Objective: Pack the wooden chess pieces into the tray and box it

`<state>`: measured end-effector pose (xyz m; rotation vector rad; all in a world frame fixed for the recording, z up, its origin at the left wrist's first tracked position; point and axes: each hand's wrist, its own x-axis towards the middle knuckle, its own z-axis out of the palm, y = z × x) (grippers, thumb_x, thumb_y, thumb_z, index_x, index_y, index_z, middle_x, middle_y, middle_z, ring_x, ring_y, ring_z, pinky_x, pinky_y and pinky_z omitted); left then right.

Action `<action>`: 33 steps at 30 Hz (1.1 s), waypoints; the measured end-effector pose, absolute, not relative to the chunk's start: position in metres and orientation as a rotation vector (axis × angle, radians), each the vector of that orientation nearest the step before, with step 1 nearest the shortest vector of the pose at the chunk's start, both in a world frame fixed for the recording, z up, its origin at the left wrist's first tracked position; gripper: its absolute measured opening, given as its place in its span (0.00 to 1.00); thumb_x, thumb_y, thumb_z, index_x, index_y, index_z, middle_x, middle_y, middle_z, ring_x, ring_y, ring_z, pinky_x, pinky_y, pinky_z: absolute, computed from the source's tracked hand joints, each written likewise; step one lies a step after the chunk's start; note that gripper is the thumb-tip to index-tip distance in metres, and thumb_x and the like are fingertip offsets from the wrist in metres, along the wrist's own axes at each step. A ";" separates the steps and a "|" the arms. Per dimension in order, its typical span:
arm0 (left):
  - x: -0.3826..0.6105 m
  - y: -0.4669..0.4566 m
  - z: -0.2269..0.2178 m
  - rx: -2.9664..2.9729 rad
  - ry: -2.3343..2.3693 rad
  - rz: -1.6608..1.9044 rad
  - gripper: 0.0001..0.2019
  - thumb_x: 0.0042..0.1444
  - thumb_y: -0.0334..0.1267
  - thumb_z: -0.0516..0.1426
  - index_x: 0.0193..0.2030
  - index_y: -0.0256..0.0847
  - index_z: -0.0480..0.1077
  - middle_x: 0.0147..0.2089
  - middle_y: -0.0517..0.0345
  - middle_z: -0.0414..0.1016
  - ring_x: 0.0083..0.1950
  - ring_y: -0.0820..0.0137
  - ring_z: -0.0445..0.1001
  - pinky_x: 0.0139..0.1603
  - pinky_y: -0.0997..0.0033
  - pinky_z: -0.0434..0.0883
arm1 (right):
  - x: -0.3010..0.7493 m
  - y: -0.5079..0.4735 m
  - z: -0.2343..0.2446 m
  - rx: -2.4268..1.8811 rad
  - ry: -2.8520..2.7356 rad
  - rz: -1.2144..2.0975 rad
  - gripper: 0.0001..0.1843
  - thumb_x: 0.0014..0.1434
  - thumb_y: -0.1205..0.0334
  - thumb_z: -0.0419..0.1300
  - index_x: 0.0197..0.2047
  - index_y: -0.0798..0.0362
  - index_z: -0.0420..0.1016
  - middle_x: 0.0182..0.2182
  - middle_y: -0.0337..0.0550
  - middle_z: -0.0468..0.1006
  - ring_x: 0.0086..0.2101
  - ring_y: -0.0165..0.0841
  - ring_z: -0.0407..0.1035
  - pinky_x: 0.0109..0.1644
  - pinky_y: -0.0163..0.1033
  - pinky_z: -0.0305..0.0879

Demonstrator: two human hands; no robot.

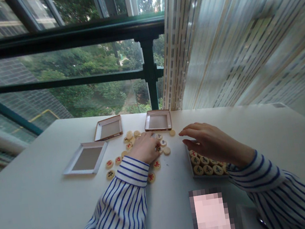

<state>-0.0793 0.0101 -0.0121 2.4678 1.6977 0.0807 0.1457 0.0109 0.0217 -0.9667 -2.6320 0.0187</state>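
My left hand (146, 148) reaches down among loose Chinese chess pieces on the table, fingers curled, with a black-marked Chinese chess piece (160, 150) at its fingertips. Its palm hides some of the pieces beneath. Around it lie round wooden pieces with red or black characters, such as a red-marked piece (156, 164), and some blank side up. Over a shallow box (207, 176) hovers my right hand (216, 143), its thumb and fingers apart and nothing visible between them. Rows of pieces (207, 170) fill the visible part of that box; the hand covers the rest.
Two shallow trays, a left one (110, 128) and a right one (158, 121), stand near the far table edge. A white-rimmed tray (86, 159) lies to the left. Behind the white table (39, 204) are a window with a dark green rail (72, 38) and a striped curtain (216, 43).
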 end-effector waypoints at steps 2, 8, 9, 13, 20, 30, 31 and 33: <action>-0.080 0.010 -0.011 2.470 1.713 0.083 0.10 0.46 0.40 0.57 0.35 0.44 0.74 0.51 0.50 0.67 0.54 0.58 0.65 0.54 0.60 0.62 | 0.146 0.011 0.022 -0.967 -2.634 0.018 0.12 0.57 0.65 0.53 0.45 0.54 0.71 0.40 0.48 0.75 0.40 0.36 0.69 0.43 0.41 0.64; -0.080 0.010 -0.005 2.513 1.706 0.146 0.10 0.47 0.40 0.57 0.37 0.44 0.73 0.48 0.51 0.69 0.52 0.59 0.66 0.52 0.61 0.63 | 0.146 0.011 0.022 -0.986 -2.627 0.016 0.12 0.57 0.65 0.53 0.45 0.54 0.72 0.40 0.48 0.75 0.39 0.35 0.69 0.42 0.40 0.64; -0.080 0.010 -0.003 2.522 1.699 0.154 0.10 0.47 0.40 0.57 0.37 0.44 0.73 0.48 0.52 0.70 0.51 0.59 0.66 0.51 0.61 0.63 | 0.146 0.011 0.022 -0.982 -2.624 0.013 0.12 0.57 0.65 0.53 0.44 0.54 0.72 0.40 0.48 0.75 0.39 0.35 0.69 0.42 0.40 0.64; -0.077 0.009 0.002 2.548 1.663 0.197 0.09 0.48 0.38 0.55 0.37 0.43 0.72 0.45 0.54 0.72 0.49 0.62 0.68 0.50 0.64 0.64 | 0.145 0.010 0.022 -0.982 -2.626 0.004 0.13 0.57 0.65 0.53 0.45 0.54 0.71 0.40 0.48 0.75 0.39 0.35 0.69 0.42 0.40 0.64; -0.075 0.007 0.005 2.538 1.662 0.271 0.12 0.52 0.43 0.53 0.38 0.41 0.70 0.41 0.54 0.74 0.45 0.63 0.71 0.46 0.65 0.66 | 0.147 0.010 0.024 -0.982 -2.633 -0.001 0.13 0.57 0.65 0.53 0.45 0.54 0.71 0.41 0.48 0.75 0.39 0.35 0.69 0.42 0.40 0.64; -0.070 0.000 0.016 2.556 1.651 0.359 0.12 0.51 0.43 0.54 0.39 0.42 0.70 0.43 0.55 0.74 0.47 0.64 0.70 0.50 0.67 0.65 | 0.151 0.006 0.031 -0.979 -2.627 -0.019 0.13 0.58 0.64 0.52 0.46 0.54 0.70 0.41 0.48 0.75 0.40 0.35 0.69 0.43 0.41 0.65; -0.070 -0.001 0.017 2.562 1.654 0.374 0.12 0.51 0.43 0.54 0.39 0.42 0.70 0.43 0.55 0.74 0.47 0.64 0.70 0.50 0.66 0.65 | 0.151 0.006 0.032 -0.983 -2.630 -0.023 0.13 0.58 0.64 0.52 0.46 0.54 0.70 0.41 0.48 0.75 0.40 0.36 0.69 0.43 0.41 0.64; -0.068 -0.003 0.020 2.581 1.653 0.394 0.12 0.50 0.43 0.55 0.39 0.41 0.70 0.43 0.55 0.74 0.47 0.64 0.70 0.51 0.66 0.64 | 0.152 0.004 0.035 -0.988 -2.631 -0.028 0.13 0.59 0.64 0.52 0.46 0.54 0.70 0.41 0.47 0.75 0.40 0.36 0.69 0.43 0.41 0.64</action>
